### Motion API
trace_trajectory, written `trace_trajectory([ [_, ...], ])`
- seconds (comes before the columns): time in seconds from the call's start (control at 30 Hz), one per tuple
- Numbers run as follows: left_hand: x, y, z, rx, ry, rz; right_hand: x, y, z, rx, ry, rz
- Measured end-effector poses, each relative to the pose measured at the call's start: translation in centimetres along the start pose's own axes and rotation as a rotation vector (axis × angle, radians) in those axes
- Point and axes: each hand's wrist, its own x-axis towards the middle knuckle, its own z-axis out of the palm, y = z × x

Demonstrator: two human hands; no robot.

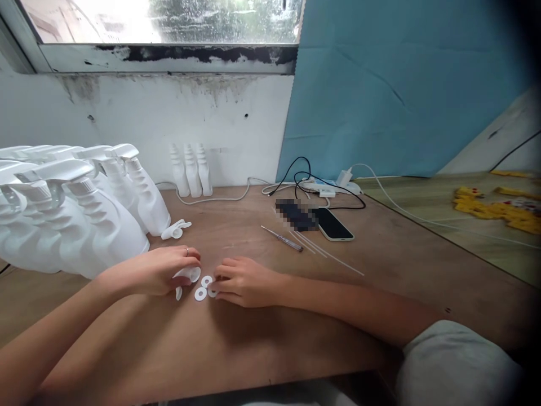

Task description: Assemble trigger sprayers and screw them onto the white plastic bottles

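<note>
My left hand [163,270] is closed around a white plastic spray-head part [193,274], whose round open end faces right. Its lever-like piece [178,292] sticks out below my fingers. White ring washers [200,294] lie flat on the table between my two hands. The fingers of my right hand [243,281] are curled together over one washer [212,293], partly covering it. Behind my left hand another white spray-head part [173,230] rests on the table beside the bottles.
Several white spray bottles [110,225] crowd the left side. Three slim white bottles [192,172] stand by the wall. A screwdriver [287,241], thin white tubes [325,248], a phone [333,224], a blurred dark object [296,214] and a power strip [325,186] with cables lie toward the back right.
</note>
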Motion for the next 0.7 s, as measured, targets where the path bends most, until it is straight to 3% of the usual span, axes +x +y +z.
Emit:
trace_trajectory([
  [0.1, 1.5, -0.4, -0.2, -0.112, -0.024, 0.012, -0.8, 0.5, 0.6, -0.163, 0.048, -0.074],
  [0.23, 4.1, 0.4, 0.0, -0.362, 0.214, 0.017, -2.5, 2.5, 0.3, -0.200, 0.159, -0.088],
  [0.43, 6.3, 3.1, 2.7, -0.769, 0.421, -0.008, -4.5, 4.2, -1.8, 0.048, 0.587, 0.278],
  [0.5, 6.4, 4.0, 3.8, -0.852, 0.425, 0.002, -4.5, 3.7, -2.5, 0.043, 0.696, 0.281],
  [0.57, 6.4, 4.6, 4.8, -0.887, 0.402, 0.047, -4.3, 3.0, -2.7, -0.029, 0.696, 0.182],
  [0.7, 6.6, 4.8, 6.1, -0.876, 0.354, 0.084, -4.2, 2.5, -1.8, -0.119, 0.567, -0.010],
])
